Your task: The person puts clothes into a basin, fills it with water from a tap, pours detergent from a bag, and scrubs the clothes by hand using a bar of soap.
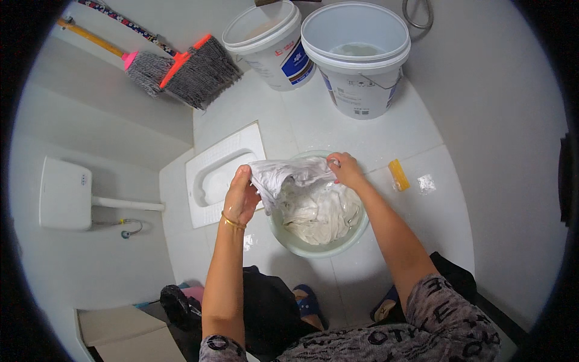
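Between my two hands a wet white cloth (294,172) is stretched over a pale green basin (312,251) on the tiled floor. My left hand (241,197), with a gold-coloured bangle at the wrist, grips the cloth's left end beyond the basin's rim. At the cloth's right end, my right hand (346,169) pinches it over the rim. Below lies more soaked off-white cloth (321,217) in the basin, with some suds. A yellow bar (399,175), seemingly laundry soap, rests on the floor to the right.
A squat toilet pan (226,176) is set in the floor left of the basin. Two large plastic buckets (357,88) (271,63) stand beyond it. Mops (199,72) hang at the upper left wall. A cistern (65,194) is on the left wall; a bin-like box (122,330) stands lower left.
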A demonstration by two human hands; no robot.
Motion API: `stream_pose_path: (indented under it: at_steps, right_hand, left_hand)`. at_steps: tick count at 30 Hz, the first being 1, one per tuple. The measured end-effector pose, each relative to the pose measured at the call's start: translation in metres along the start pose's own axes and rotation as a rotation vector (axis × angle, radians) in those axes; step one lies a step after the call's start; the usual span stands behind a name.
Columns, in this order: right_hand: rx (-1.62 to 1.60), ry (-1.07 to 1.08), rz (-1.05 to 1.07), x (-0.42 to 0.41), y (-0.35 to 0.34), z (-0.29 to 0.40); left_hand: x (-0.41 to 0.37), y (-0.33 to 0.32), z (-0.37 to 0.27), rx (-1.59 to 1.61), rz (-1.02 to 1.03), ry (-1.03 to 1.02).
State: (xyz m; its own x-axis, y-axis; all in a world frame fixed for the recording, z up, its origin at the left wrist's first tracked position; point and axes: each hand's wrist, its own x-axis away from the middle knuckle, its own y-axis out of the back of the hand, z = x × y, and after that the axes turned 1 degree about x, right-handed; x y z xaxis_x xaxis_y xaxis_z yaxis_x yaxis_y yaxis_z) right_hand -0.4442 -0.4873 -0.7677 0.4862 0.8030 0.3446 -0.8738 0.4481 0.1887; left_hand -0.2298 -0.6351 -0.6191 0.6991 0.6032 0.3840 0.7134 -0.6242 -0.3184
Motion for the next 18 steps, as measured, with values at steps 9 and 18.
stream_pose_path:
  at_steps: [9, 18]
  right_hand:
    - [-1.109, -0.173, 0.503, 0.023, -0.043, 0.021]
    - [-1.388, -0.178, 0.595, 0.023, -0.03, 0.037]
  left_hand:
    - [0.023, -0.057, 0.053, -1.214, 0.453, -0.578]
    - [-0.017, 0.016, 0.045, -0.61, -0.081, 0.091]
